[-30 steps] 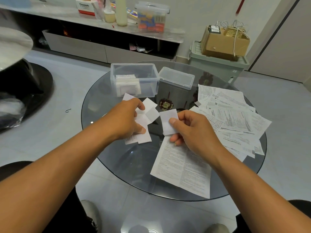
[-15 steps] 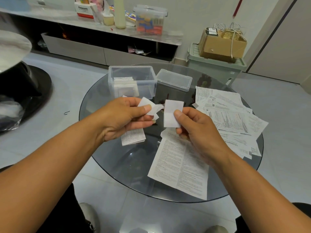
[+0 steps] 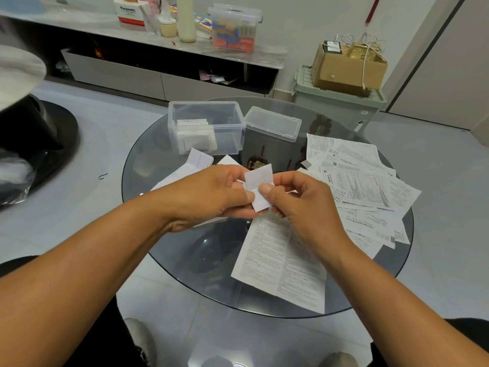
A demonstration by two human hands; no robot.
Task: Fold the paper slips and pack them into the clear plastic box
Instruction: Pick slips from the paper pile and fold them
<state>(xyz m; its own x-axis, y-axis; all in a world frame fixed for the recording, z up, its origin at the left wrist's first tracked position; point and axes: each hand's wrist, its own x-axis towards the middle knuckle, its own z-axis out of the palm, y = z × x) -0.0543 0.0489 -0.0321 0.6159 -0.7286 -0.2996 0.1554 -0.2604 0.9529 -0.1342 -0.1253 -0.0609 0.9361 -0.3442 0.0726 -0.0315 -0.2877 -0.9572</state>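
A small white folded paper slip (image 3: 258, 181) is held upright above the round glass table (image 3: 201, 250). My right hand (image 3: 299, 205) pinches it with thumb on its front; my left hand (image 3: 211, 197) grips its left edge together with other folded slips, mostly hidden behind the fingers. The clear plastic box (image 3: 209, 125) stands open at the table's far side, with several folded slips (image 3: 194, 136) stacked in its left end. A half-folded slip (image 3: 198, 160) lies on the glass just in front of the box.
The box's clear lid (image 3: 272, 124) lies right of the box. A spread of printed sheets (image 3: 357, 186) covers the table's right side, and one long sheet (image 3: 280, 260) lies below my hands. A low shelf unit (image 3: 158, 72) and a cardboard carton (image 3: 346, 67) stand beyond.
My hands have come together: the slip in my right hand moved left to meet the slips in my left hand, and both hands now hold it.
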